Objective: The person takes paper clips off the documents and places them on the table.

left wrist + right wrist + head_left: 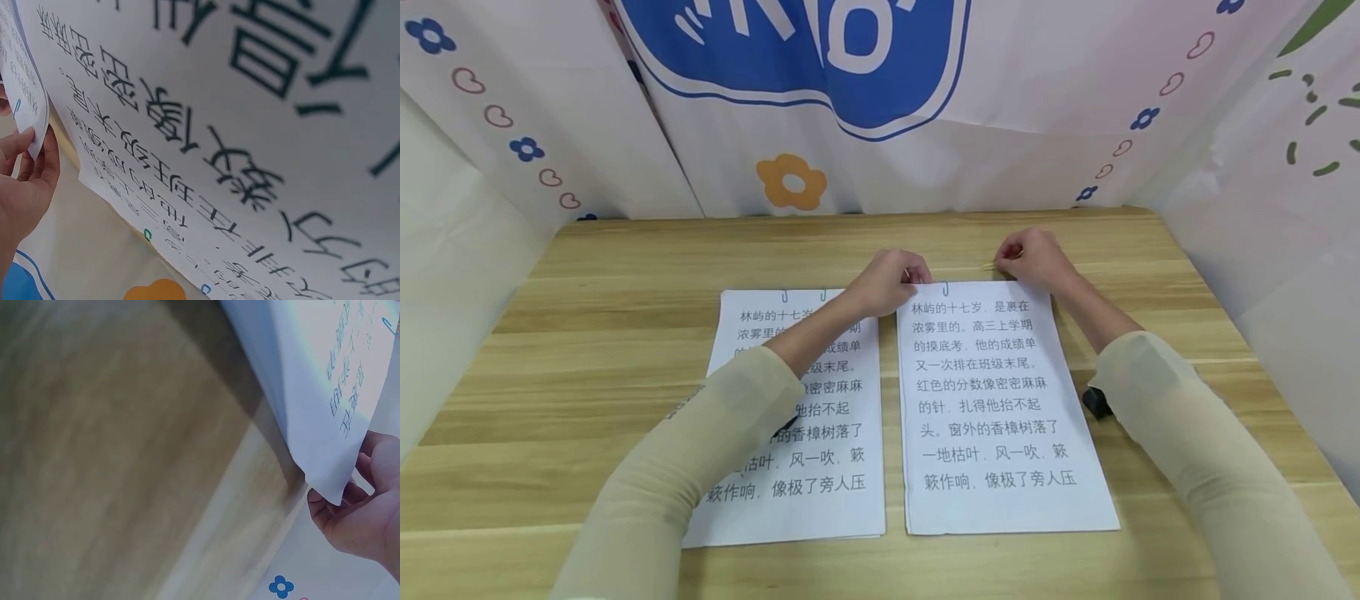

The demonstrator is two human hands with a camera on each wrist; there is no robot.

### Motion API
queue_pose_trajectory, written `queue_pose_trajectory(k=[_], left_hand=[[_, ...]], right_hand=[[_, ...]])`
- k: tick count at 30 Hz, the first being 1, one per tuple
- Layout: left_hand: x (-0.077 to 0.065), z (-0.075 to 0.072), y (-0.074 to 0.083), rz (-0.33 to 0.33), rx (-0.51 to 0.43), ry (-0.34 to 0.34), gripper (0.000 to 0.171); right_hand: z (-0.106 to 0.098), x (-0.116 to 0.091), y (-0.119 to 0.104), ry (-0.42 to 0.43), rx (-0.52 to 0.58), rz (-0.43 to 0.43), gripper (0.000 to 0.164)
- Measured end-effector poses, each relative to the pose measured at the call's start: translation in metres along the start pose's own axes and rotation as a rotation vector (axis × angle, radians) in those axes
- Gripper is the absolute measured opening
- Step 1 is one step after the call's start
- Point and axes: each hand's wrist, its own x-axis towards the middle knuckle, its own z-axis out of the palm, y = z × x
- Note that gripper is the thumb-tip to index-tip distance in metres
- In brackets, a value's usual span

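Where printed sheets [988, 408] lie, wood-grain table [587, 350], white backdrop [1037, 158] behind, orange flower [770, 177].

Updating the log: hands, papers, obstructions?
Left hand grips right paper stack, green clip showing. Right hand pinches thin yellow item. Left sleeve partly covers left stack.

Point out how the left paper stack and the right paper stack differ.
The left paper stack shows two clips at its top edge; the right paper stack shows one clip. In the head view, the left forearm partly covers the left paper stack, while the right one's print is in plain view. The left hand pinches the right paper stack's corner; neither hand holds the left one. Both are white with dark print.
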Motion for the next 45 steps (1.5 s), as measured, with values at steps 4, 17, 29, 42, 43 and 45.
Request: queue_pose_trajectory(k=[4,17,29,42,43,45], left_hand=[[0.0013,0.0009,-0.0011,-0.002,0.002,-0.003,0.024],[0.0046,0.0017,-0.0026,-0.031,0.014,-0.005,0.023],[0.0051,0.0024,-0.0026,-0.034,0.015,-0.002,0.023],[0.0051,0.0035,-0.003,-0.043,0.019,-0.001,0.022],[0.005,0.0035,-0.003,-0.043,0.019,-0.002,0.022],[0.005,0.0036,-0.0031,-0.043,0.019,-0.001,0.022]], right_hand=[[-0.002,0.0005,0.001,-0.016,-0.023,0.011,0.015],[-0.0038,0.0037,0.0051,-0.023,-0.064,0.022,0.016],[-0.0045,0.0039,0.0061,-0.02,-0.066,0.013,0.013],[-0.0049,0.0039,0.0086,-0.018,-0.036,0.002,0.012],[-0.0051,0.0037,0.0085,-0.019,-0.036,0.003,0.012],[-0.0055,0.003,0.0083,-0.02,-0.034,0.007,0.012]])
